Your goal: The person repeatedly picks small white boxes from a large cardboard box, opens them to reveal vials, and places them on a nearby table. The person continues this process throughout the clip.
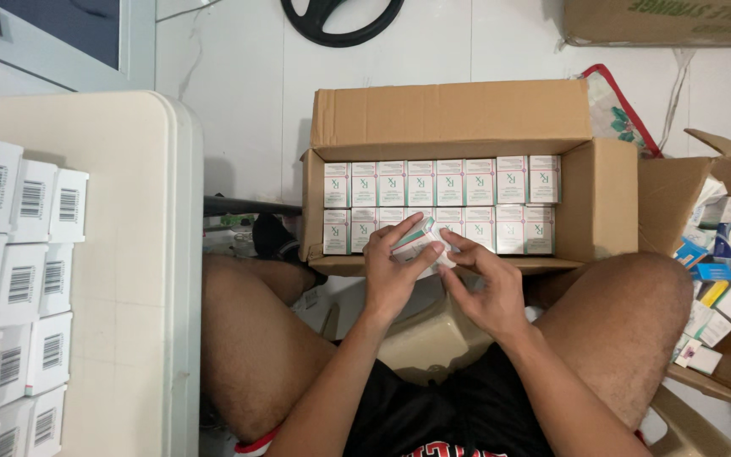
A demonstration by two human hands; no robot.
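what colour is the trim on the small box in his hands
Green trim on a white small box, held by the left hand and right hand; head view.

Brown cardboard carton (450, 118); white-green small boxes (433, 182); white barcoded boxes (19, 254); black shorts (450, 415).

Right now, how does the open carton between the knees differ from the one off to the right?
The middle carton holds matching white-and-green small boxes standing in neat rows; the right carton holds mixed boxes, blue, white and yellow, lying jumbled. The middle carton shows whole, while the right carton is cut off by the frame edge. Both hands, left hand and right hand, hold one box at the middle carton; none is at the right carton. Both are brown cardboard with flaps open.
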